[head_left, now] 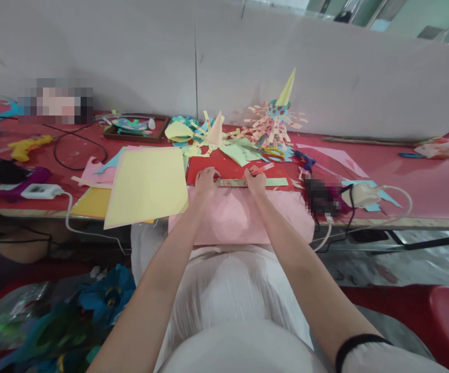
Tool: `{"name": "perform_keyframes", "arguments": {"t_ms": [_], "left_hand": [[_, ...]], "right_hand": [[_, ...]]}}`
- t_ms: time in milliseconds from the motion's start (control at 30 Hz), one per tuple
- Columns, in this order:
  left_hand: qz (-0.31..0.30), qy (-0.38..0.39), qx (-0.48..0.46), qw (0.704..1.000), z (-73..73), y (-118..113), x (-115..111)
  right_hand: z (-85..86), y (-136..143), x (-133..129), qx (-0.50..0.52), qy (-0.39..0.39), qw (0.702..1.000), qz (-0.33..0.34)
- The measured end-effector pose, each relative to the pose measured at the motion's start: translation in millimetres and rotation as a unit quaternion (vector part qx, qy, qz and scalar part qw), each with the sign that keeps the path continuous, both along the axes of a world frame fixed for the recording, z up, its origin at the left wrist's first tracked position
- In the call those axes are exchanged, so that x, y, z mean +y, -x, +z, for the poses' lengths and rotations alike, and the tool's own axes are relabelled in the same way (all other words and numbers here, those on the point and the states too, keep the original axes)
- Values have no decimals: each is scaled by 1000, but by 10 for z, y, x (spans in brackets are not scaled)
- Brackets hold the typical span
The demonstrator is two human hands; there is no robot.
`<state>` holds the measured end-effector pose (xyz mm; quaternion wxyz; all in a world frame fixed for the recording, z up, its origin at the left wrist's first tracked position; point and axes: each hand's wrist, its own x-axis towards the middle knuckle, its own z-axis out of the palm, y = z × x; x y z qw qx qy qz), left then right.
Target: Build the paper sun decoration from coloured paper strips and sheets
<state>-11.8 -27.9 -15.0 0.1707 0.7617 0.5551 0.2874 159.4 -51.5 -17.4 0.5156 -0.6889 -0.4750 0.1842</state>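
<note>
My right hand [256,181] is closed around a slim pen [264,169] with a pale red barrel. Under it runs a narrow pale green strip [277,182], printed along part of its length; whether it is a ruler or stiff paper I cannot tell. My left hand [206,181] rests with its fingers apart at the strip's left end, pressing down. The strip lies along the far edge of a pink sheet [240,215], which hangs over the table edge toward my lap. A red sheet [203,165] lies beyond the strip.
Yellow paper [149,181] lies left. Yellow-handled scissors [273,154], a blue glue gun [305,159] and paper cone decorations [285,90] stand behind. A yellow glue gun [30,147] and white plug [42,191] sit left; another white plug [364,196] with cables is right.
</note>
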Motion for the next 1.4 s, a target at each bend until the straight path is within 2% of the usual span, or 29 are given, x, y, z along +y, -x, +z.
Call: {"name": "perform_keyframes", "arguments": {"t_ms": [467, 700, 1033, 1133, 1400], "left_hand": [[2, -3, 5, 1000, -3, 4, -3], [-2, -12, -6, 1000, -18, 6, -6], [-1, 2, -5, 1000, 55, 7, -52], [3, -1, -4, 1000, 42, 9, -42], [-2, -7, 2, 1000, -2, 3, -4]], "right_hand": [[-16, -6, 2, 0, 3, 1000, 3], [32, 9, -6, -18, 11, 1000, -3], [-17, -26, 26, -21, 3, 1000, 4], [-5, -25, 15, -4, 1, 1000, -9], [4, -18, 8, -41, 0, 999, -20]]}}
